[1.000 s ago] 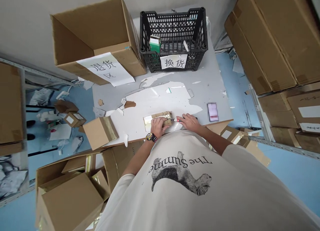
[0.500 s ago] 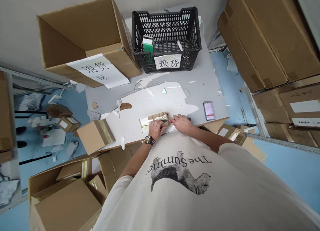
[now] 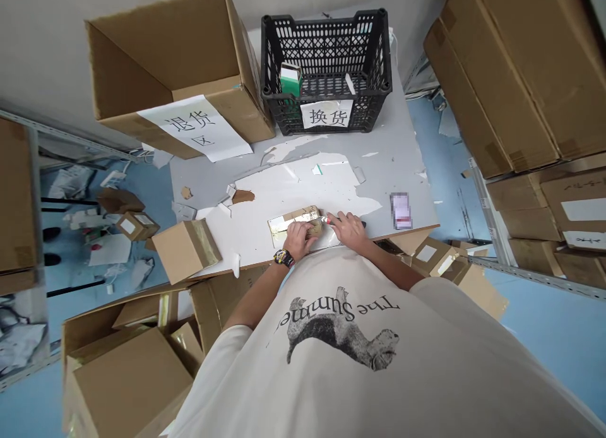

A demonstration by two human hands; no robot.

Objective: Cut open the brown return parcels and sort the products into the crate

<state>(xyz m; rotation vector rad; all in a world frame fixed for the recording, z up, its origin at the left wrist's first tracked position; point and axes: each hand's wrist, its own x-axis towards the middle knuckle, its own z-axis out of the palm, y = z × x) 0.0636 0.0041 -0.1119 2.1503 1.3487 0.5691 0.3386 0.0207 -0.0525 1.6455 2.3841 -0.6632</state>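
Both hands on a taped parcel at the desk's near edge.

Left hand (image 3: 299, 238) clamps the small parcel (image 3: 296, 222) flat on the desk (image 3: 379, 166); right hand (image 3: 349, 228), fingers curled round a red-tipped tool (image 3: 326, 219), works its right end. Parcel looks closed yet; crate (image 3: 326, 65) waits behind.

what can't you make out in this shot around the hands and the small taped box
- Right hand, head view: it covers most of a red-tipped tool, so its kind is unclear.
- Small taped box: the left hand hides its near side; the label is too small to read.
- Object near the table edge: blurred.
- Black crate: contents too small to identify.
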